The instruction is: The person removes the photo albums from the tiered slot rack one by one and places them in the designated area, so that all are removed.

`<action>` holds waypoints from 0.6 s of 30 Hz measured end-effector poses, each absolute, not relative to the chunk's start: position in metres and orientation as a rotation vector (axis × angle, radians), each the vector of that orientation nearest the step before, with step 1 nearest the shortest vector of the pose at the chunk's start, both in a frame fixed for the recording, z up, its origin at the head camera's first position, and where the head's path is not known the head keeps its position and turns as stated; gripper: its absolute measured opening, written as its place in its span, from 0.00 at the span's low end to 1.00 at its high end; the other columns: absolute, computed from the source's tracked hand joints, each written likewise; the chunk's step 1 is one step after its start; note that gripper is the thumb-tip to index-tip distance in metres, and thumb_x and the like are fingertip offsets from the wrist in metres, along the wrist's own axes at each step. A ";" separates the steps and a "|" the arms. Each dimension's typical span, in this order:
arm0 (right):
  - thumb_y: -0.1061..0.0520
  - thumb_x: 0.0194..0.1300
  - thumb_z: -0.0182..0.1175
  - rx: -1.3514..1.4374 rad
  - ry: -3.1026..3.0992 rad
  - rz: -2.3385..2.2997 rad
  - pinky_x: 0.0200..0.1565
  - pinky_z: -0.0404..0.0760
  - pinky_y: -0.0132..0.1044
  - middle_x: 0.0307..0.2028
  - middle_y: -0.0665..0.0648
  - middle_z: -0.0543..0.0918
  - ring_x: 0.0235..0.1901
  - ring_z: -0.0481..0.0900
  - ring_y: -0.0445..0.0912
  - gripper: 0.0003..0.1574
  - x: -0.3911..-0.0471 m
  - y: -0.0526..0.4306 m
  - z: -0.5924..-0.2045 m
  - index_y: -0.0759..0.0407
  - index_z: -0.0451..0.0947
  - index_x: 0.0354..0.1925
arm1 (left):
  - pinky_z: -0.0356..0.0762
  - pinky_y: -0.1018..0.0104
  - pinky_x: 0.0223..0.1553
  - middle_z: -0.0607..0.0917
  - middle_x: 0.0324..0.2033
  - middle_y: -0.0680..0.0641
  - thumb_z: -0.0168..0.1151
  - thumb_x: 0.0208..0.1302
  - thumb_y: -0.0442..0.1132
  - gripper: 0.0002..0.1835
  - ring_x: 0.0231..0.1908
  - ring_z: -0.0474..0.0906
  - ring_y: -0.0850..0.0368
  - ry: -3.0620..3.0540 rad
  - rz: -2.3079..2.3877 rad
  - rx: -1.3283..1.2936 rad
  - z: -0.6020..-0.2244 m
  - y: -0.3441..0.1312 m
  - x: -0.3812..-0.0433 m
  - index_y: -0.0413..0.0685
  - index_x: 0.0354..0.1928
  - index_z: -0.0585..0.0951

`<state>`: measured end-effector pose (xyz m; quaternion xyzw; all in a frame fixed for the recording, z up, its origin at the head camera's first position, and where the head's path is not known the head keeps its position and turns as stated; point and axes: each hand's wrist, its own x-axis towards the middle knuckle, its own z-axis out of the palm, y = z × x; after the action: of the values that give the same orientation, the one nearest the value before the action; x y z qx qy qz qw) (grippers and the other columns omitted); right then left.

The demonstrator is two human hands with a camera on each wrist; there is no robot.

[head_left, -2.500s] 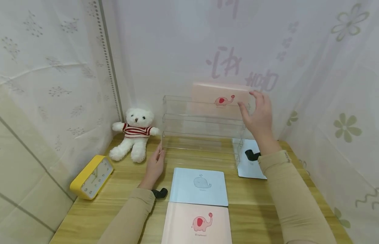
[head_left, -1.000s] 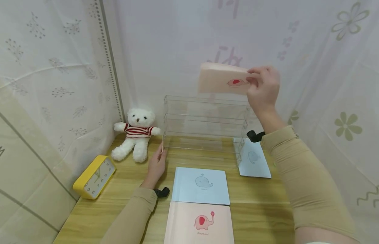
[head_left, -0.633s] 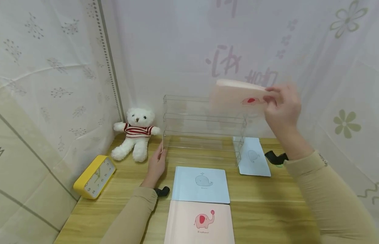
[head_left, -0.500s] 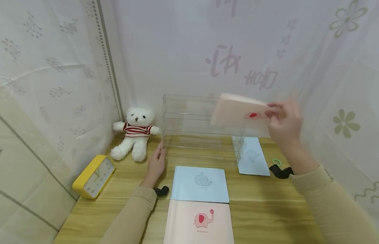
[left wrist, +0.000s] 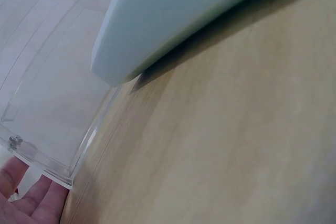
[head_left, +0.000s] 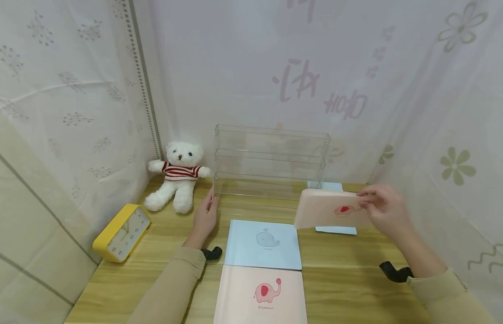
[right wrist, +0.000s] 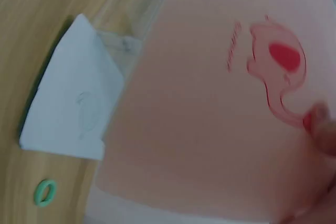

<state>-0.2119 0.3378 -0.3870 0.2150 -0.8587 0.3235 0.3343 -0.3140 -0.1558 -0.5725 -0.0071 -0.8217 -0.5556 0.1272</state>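
My right hand [head_left: 387, 211] pinches the right edge of a pink notebook [head_left: 320, 209] with a red elephant drawing. It hangs tilted above the table, partly over a blue whale notebook [head_left: 336, 230] lying at the right. In the right wrist view, the pink cover [right wrist: 173, 103] fills most of the picture, with my thumb [right wrist: 323, 135] on it. My left hand [head_left: 204, 218] grips the lower left side of a clear acrylic tiered rack [head_left: 271, 132]. From the left wrist, fingers [left wrist: 42, 198] show at the rack's corner. Its tiers hold nothing.
In front of the rack lie a second blue whale notebook [head_left: 263, 256] and another pink elephant notebook [head_left: 243, 297]. A white teddy bear [head_left: 179, 186] and a yellow alarm clock [head_left: 121, 234] are at the left. A small green ring [right wrist: 45, 192] lies at the right. Curtains stand behind.
The pink notebook was against the rack's top tier; my right hand took hold of it, lifted it off, and brought it right and down. My left hand stays at the rack.
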 end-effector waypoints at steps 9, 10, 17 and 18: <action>0.71 0.62 0.77 0.504 -2.658 0.833 0.35 0.81 0.24 0.40 0.56 0.89 0.38 0.79 0.24 0.18 -0.198 0.371 -0.411 0.54 0.88 0.45 | 0.71 0.31 0.76 0.75 0.79 0.35 0.50 0.90 0.49 0.30 0.74 0.77 0.31 -2.380 -1.628 -0.018 -0.569 -0.157 -0.315 0.65 0.87 0.63; 0.70 0.64 0.77 0.476 -2.718 0.846 0.36 0.82 0.25 0.42 0.56 0.90 0.39 0.80 0.24 0.16 -0.197 0.374 -0.412 0.55 0.88 0.46 | 0.71 0.30 0.76 0.75 0.79 0.35 0.50 0.90 0.48 0.30 0.74 0.77 0.30 -2.371 -1.630 -0.025 -0.568 -0.157 -0.315 0.66 0.87 0.64; 0.64 0.68 0.75 0.514 -2.962 0.922 0.42 0.86 0.29 0.49 0.58 0.92 0.44 0.83 0.26 0.12 -0.198 0.396 -0.429 0.52 0.88 0.48 | 0.75 0.30 0.71 0.78 0.75 0.33 0.51 0.88 0.52 0.30 0.68 0.81 0.29 -2.356 -1.540 -0.073 -0.579 -0.160 -0.318 0.67 0.86 0.66; 0.63 0.68 0.76 0.532 -2.977 0.906 0.42 0.85 0.29 0.49 0.56 0.91 0.44 0.82 0.26 0.12 -0.199 0.398 -0.433 0.50 0.88 0.48 | 0.76 0.30 0.71 0.78 0.75 0.33 0.51 0.88 0.52 0.30 0.68 0.81 0.29 -2.359 -1.535 -0.072 -0.580 -0.160 -0.318 0.67 0.86 0.66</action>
<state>-0.1989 0.3980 -0.4331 0.1685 -0.9429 0.2870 -0.0077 -0.3178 -0.1599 -0.5801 -0.0254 -0.8267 -0.5380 0.1626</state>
